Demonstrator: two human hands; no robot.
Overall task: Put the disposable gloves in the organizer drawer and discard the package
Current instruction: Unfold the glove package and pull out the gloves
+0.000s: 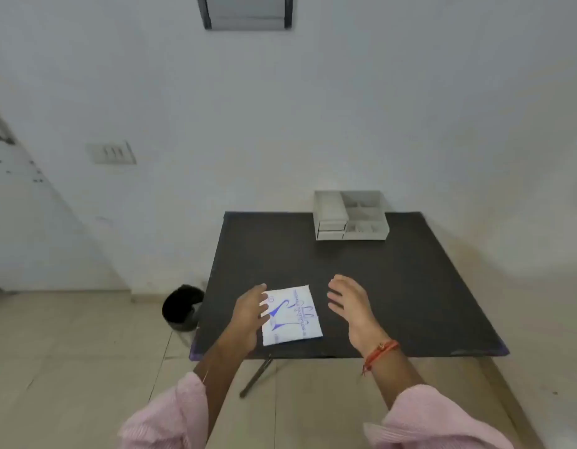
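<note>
A flat white glove package (292, 315) with blue print lies near the front edge of the black table (394, 286). My left hand (248, 314) rests at the package's left edge, fingers spread and touching it. Just right of the package hovers my right hand (348, 303), fingers apart, holding nothing. The white organizer (350, 215) with small drawers and open top compartments stands at the table's far edge, well beyond both hands.
A black waste bin (182, 307) stands on the tiled floor to the left of the table. The white wall behind the table carries a switch plate (112, 152). A table leg (256, 377) shows below the front edge.
</note>
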